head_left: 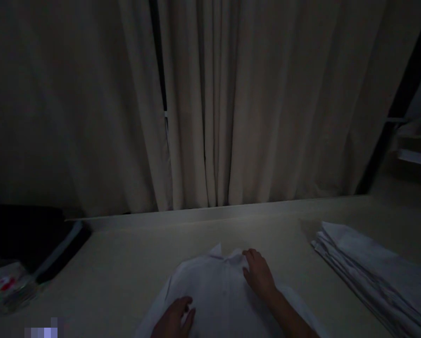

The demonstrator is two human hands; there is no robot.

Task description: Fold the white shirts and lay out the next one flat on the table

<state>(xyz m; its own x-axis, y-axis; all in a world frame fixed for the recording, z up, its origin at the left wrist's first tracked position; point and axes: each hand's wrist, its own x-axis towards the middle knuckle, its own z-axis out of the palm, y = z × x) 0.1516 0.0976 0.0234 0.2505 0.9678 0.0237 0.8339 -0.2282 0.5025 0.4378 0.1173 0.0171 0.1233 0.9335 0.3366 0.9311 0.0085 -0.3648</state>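
A white collared shirt (213, 291) lies flat on the pale table (126, 263) right in front of me. My right hand (259, 274) rests palm down on the shirt beside its collar, fingers slightly apart. My left hand (175, 319) presses flat on the shirt's lower left part, near the frame's bottom edge. Neither hand grips the cloth. The scene is dim.
A stack of folded white garments (372, 272) sits at the right of the table. A black bag or case (30, 239) and a clear plastic packet (6, 284) lie at the left. Pale curtains (213, 103) hang behind the table's far edge.
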